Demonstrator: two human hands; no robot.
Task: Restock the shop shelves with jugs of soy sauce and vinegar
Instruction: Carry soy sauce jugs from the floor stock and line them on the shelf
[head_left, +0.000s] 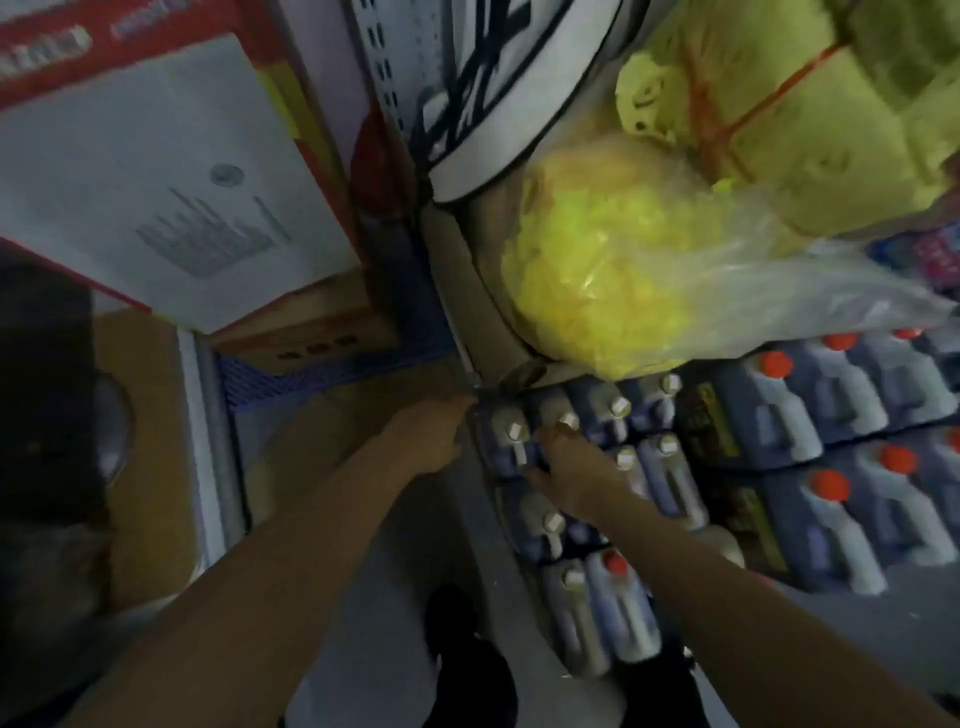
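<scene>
While yellow bag (613, 291) overhangs, right hand (576, 478) grips jug (558, 415).

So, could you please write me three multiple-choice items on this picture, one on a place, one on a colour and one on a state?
1. Where does the clear bag of yellow pieces lie?
A. on a cardboard box above the jugs
B. on the floor by the feet
C. in the left hand

2. What colour are the caps of the big jugs at far right?
A. green
B. orange-red
C. black

3. What is the right hand doing?
A. hanging idle at the side
B. holding a phone
C. reaching onto the pale-capped jugs

Key: 1 A, the bag rests on the box just over the jug rows. 2 B, each cap there shows orange-red. 3 C, its fingers lie among the jug tops; the blur hides whether they grip one.
</scene>
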